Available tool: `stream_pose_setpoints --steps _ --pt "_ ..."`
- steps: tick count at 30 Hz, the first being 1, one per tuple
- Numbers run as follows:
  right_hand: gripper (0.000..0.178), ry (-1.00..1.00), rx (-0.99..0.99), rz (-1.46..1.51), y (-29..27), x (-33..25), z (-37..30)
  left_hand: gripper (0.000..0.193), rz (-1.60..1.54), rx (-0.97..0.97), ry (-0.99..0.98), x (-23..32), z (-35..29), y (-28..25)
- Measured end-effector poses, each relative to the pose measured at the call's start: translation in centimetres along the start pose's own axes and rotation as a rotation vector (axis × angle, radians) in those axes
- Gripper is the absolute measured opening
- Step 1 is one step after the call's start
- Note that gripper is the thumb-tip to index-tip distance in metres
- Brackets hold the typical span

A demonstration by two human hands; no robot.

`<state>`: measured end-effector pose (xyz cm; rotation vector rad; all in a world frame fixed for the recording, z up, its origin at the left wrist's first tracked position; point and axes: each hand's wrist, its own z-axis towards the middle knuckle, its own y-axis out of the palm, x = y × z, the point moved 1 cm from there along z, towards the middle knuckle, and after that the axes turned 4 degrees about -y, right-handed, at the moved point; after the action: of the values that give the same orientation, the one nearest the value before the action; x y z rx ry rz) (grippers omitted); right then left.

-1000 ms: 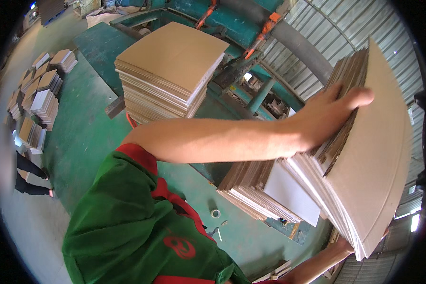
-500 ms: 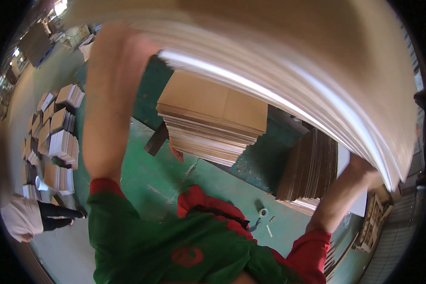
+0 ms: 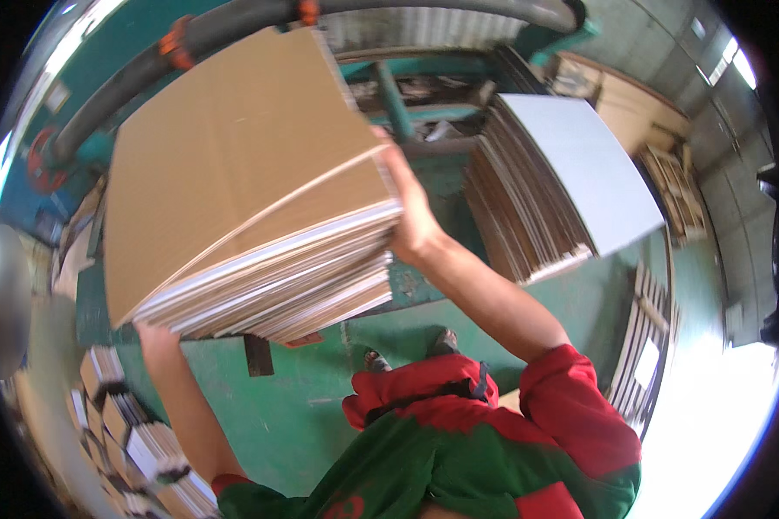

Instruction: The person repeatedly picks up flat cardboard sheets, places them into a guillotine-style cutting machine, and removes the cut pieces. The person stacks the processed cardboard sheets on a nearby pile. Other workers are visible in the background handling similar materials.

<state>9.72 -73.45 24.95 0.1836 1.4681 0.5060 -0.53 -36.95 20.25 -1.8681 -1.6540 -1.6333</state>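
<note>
A tall stack of brown cardboard sheets point(image 3: 234, 164) is in front of me at the left, its top sheet slightly skewed over those below. My left hand point(image 3: 157, 337) is at the stack's near left corner, its fingers mostly hidden under the sheets. Against the right side of the stack lies my right hand point(image 3: 411, 208), fingers along the edge near the top right corner. Between them the two hands hold the sheets. White and brown layers show along the near edge, and the lower layers sit unevenly.
To the right stands another stack of sheets point(image 3: 571, 173) with a white top. Behind runs a thick grey pipe point(image 3: 242, 16) with orange bands. Smaller cardboard bundles point(image 3: 156, 450) are on the floor at lower left. A wooden pallet point(image 3: 640, 350) lies at the right.
The raised sheets have come down onto the stack at the left, both hands still on them. The view has turned, bringing the pipe and the back wall into sight.
</note>
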Motion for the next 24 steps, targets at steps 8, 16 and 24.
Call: stream_pose_setpoints --steps 8,16,24 --pt "0.069 -0.377 -0.648 -1.082 -17.1 -14.1 -11.4 0.046 0.407 0.246 1.201 -6.0 -15.7 -0.2" --pt "0.071 -0.572 0.541 -0.784 -47.7 -24.9 -10.2 0.075 0.567 -1.140 0.338 -30.6 -31.1 18.4" --pt "0.081 0.170 0.286 0.134 -58.5 -10.2 -6.5 0.101 0.198 -0.923 -0.180 -46.0 -31.9 28.0"
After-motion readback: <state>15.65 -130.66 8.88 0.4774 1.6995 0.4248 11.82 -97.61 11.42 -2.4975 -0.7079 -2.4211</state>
